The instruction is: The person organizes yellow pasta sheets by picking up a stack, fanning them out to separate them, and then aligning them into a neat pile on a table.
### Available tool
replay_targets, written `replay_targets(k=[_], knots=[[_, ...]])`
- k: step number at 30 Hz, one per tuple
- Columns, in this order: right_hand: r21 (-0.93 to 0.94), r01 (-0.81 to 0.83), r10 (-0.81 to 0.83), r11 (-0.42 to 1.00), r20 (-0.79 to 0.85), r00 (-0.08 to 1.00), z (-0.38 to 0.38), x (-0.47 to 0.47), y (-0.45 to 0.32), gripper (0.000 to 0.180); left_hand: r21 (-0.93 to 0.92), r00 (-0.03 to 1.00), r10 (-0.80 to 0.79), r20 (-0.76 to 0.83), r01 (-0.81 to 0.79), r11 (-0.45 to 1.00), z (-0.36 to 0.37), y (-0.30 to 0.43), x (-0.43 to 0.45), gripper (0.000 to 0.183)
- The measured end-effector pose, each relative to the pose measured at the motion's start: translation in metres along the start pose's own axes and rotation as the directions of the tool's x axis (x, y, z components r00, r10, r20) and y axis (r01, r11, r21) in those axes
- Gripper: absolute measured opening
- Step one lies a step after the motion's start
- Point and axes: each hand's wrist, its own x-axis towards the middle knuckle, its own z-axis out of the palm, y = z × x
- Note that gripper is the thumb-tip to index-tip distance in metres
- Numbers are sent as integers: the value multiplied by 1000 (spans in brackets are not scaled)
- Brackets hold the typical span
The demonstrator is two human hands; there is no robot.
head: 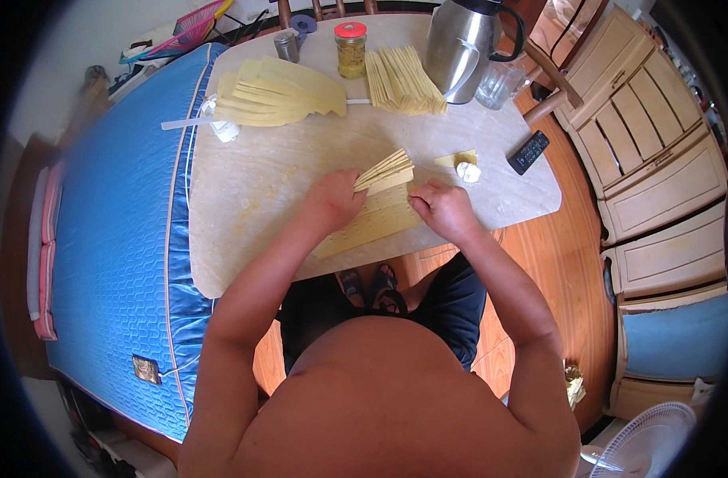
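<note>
My left hand (pixel 335 202) grips a pleated bundle of yellow paper (pixel 388 168), its folds fanning out to the upper right. Below the bundle, a flat yellow paper sheet (pixel 376 215) with rows of small punched marks lies along the table's near edge. Whether bundle and sheet are one piece, I cannot tell. My right hand (pixel 444 206) has its fingers curled, thumb and forefinger pinching the sheet's right edge. Just beyond that hand, a small yellow paper scrap (pixel 456 158) rests beside a crumpled white item (pixel 468 172).
On the stone-look table (pixel 268 179) stand fanned yellow sheets (pixel 280 92), a pleated paper stack (pixel 404 80), a red-lidded jar (pixel 350 51), a steel thermos jug (pixel 462 54) and a glass mug (pixel 494 83). A remote control (pixel 528 152) lies right; a blue bed (pixel 113 227) adjoins the left.
</note>
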Motion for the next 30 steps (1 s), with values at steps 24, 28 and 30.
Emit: replay_targets(k=[24,28,30], knots=[[-286,315,-344,905,-55,937,-7,33,6,18,186,955,76,-286,-23,982,17,19,-16,35],[-272,273,-312,923,-111,944,-6,31,3,17,183,972,65,-227,-23,983,8,26,-20,38],[-287,249,-294,925,-124,948,-7,31,1,17,198,976,73,-204,-32,980,3,27,-21,39]])
